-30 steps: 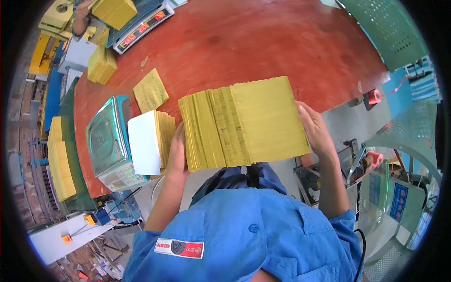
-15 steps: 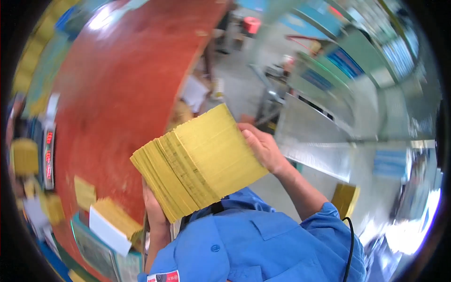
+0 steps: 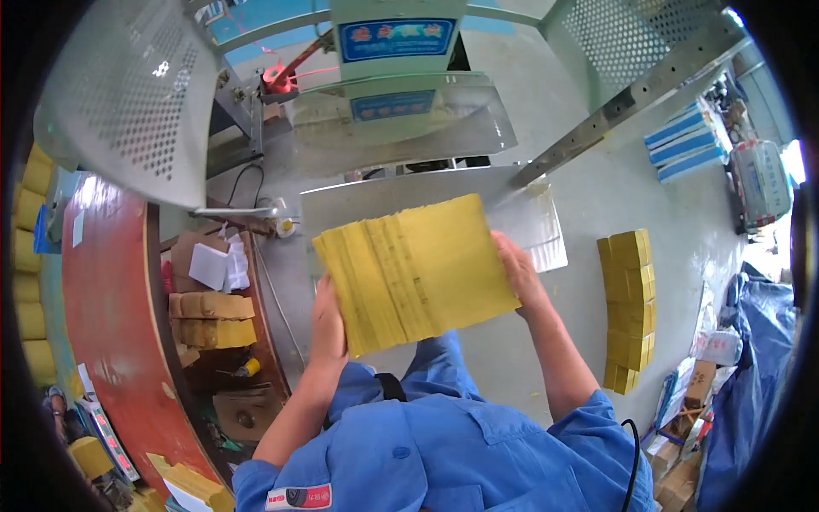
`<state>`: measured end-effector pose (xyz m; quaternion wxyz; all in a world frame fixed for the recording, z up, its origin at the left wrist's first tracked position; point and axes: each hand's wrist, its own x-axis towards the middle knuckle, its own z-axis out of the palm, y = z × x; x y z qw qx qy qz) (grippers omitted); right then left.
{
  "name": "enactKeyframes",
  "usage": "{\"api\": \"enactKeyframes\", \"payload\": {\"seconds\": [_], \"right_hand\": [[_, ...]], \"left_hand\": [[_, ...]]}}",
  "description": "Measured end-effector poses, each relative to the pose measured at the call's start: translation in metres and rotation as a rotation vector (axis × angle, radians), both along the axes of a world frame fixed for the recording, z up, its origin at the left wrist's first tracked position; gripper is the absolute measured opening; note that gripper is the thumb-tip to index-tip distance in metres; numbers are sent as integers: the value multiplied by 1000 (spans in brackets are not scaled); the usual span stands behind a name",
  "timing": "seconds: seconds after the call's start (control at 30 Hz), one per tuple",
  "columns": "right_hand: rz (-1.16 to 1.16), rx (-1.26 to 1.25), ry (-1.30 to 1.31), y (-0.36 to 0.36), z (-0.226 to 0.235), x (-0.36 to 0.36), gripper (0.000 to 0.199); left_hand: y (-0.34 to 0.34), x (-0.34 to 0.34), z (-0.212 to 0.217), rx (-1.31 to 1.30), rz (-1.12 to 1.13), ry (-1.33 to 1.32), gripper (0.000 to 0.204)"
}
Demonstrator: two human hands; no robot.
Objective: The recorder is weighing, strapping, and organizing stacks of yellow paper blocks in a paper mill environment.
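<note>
Between my two hands is a thick stack of yellow paper sheets (image 3: pixel 452 256), held in front of my waist. My left hand (image 3: pixel 328 322) grips its left edge, with the fingertips partly hidden at the stack. On the opposite edge my right hand (image 3: pixel 517 271) is closed, its fingers partly out of sight behind the paper. The sheets fan slightly in steps at the left part of the stack. Just beyond the stack lies a machine's flat metal plate (image 3: pixel 341 200), under a clear guard (image 3: pixel 401 119).
Perforated metal panels (image 3: pixel 128 102) flank the machine, with a slanted metal bar (image 3: pixel 631 98) at right. A red-topped table (image 3: pixel 111 290) stands at left; its shelf holds brown paper bundles (image 3: pixel 213 317). Yellow stacks (image 3: pixel 629 311) line the floor at right, near a blue tarp (image 3: pixel 755 367).
My body has turned right, from the red table to face the machine. The stack has come along in both hands and now sits more level.
</note>
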<state>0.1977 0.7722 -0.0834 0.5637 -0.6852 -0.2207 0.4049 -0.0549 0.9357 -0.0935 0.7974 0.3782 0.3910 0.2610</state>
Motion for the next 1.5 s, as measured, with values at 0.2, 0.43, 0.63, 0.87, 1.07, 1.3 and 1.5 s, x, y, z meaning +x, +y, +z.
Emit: {"api": "enactKeyframes", "payload": {"seconds": [0.2, 0.43, 0.63, 0.87, 1.07, 1.3, 1.5], "right_hand": [[-75, 46, 21, -14, -60, 116, 41], [87, -42, 175, -24, -51, 152, 39], [125, -107, 232, -19, -37, 154, 39], [-16, 313, 318, -7, -10, 156, 43], [-238, 465, 421, -4, -47, 148, 46], [-406, 499, 375, -1, -57, 149, 39], [-442, 563, 348, 0, -62, 150, 35]], "left_hand": [[-5, 110, -90, 355, -83, 169, 43], [9, 121, -40, -92, -168, 182, 46], [23, 123, -37, -278, -197, 167, 48], [8, 140, -20, -60, 39, 8, 41], [3, 124, -68, 25, -92, -97, 47], [6, 138, -62, 56, -147, -103, 49], [9, 129, -76, 105, -159, -87, 47]]}}
